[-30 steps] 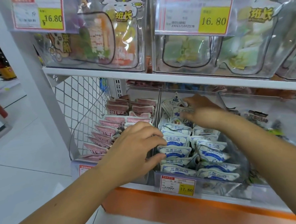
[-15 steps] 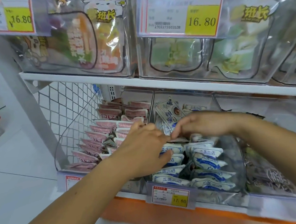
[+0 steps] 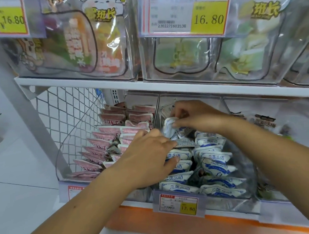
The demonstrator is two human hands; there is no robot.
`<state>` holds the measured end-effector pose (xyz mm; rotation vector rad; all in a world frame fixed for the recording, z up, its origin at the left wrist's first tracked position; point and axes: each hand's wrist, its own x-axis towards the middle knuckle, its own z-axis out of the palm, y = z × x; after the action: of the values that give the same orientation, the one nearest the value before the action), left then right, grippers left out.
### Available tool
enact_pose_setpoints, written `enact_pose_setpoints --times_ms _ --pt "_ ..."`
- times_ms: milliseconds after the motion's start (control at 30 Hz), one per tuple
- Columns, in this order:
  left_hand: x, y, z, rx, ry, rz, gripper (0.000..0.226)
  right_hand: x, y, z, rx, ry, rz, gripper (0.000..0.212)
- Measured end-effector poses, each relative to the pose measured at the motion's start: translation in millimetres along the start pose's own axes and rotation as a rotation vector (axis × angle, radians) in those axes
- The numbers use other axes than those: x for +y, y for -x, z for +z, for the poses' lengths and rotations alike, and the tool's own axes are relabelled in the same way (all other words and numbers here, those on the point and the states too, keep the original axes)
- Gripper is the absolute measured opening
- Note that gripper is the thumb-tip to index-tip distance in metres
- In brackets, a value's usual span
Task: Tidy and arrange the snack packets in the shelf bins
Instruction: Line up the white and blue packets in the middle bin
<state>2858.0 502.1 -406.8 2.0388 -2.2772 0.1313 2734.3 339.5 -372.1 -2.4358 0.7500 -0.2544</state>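
Blue-and-white snack packets [image 3: 215, 158] stand in rows in the clear middle bin [image 3: 249, 167] on the lower shelf. My right hand [image 3: 193, 116] is at the back of this bin, fingers pinched on a crumpled blue-and-white packet [image 3: 169, 126] lifted above the rows. My left hand [image 3: 148, 156] lies over the front-left rows, with its fingers pressing on a flat packet [image 3: 185, 143] and the packets below. Pink packets [image 3: 104, 137] fill the bin on the left in slanted rows.
A wire mesh panel [image 3: 69, 121] closes the shelf's left end. Clear bins [image 3: 183, 61] of large pouches stand on the upper shelf, with 16.80 price tags [image 3: 186, 13]. A 17.80 tag [image 3: 179, 205] hangs on the middle bin's front. A third bin [image 3: 276, 124] with dark packets is at the right.
My right hand went from the bin's back toward my left hand, then returned to the back with a crumpled packet. My left hand stayed on the front-left rows. The camera moved closer.
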Motion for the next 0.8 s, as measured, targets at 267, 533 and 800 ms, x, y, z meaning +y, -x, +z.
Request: enact_pose_setpoints --times_ms 267,533,800 --pt "8 4 2 0.183 0.267 -0.098 0.055 7 67 -14 0.338 -0.469 0.105 0.022" --pt "31 -7 0 0.357 0.240 -0.105 0.079 6 90 -4 0.495 -0.604 0.205 0.041" --pt "23 -6 -13 0.288 0.524 -0.068 0.029 -13 121 -14 0.223 -0.426 0.229 0.056"
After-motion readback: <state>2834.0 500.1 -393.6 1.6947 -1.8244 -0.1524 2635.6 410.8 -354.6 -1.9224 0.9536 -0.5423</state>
